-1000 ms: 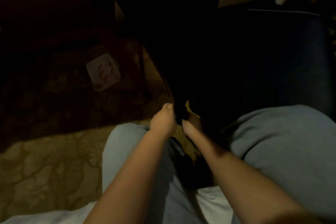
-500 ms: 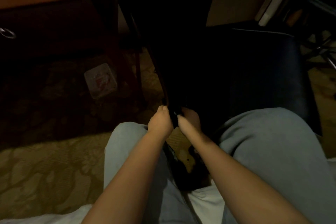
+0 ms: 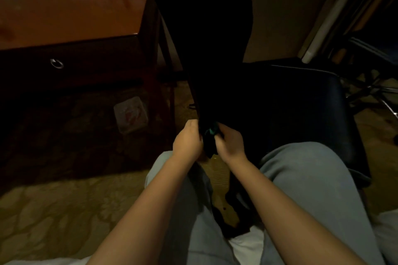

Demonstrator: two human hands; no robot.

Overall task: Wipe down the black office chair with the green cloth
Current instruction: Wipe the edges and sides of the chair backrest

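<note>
A small patch of the green cloth (image 3: pixel 212 131) is seen between the two hands, pressed against the lower edge of the backrest of the black office chair (image 3: pixel 301 101); the rest of the cloth is lost in shadow, though a dark fold appears to hang just below the patch. The right hand (image 3: pixel 229 143) is clamped on the cloth, its fingers curled round it at the backrest edge. The left hand (image 3: pixel 187 140) is held just beside it, with the fingers curled against the same dark edge; whether cloth or chair is gripped there cannot be told. The chair is placed directly in front of the seated person, its backrest rising tall and dark at the centre and its padded seat spread to the right, close to the right knee. Both knees are covered by pale grey trousers (image 3: pixel 312 178). To the left of the chair a wooden counter (image 3: pixel 64 17) is seen, with a dark drawer front carrying a metal ring pull (image 3: pixel 56 63). Below it, a clear plastic container (image 3: pixel 131 114) lies on the patterned carpet (image 3: pixel 53 211). At the far right, metal chair legs (image 3: pixel 374 90) and a white pole (image 3: pixel 318 34) are visible.
</note>
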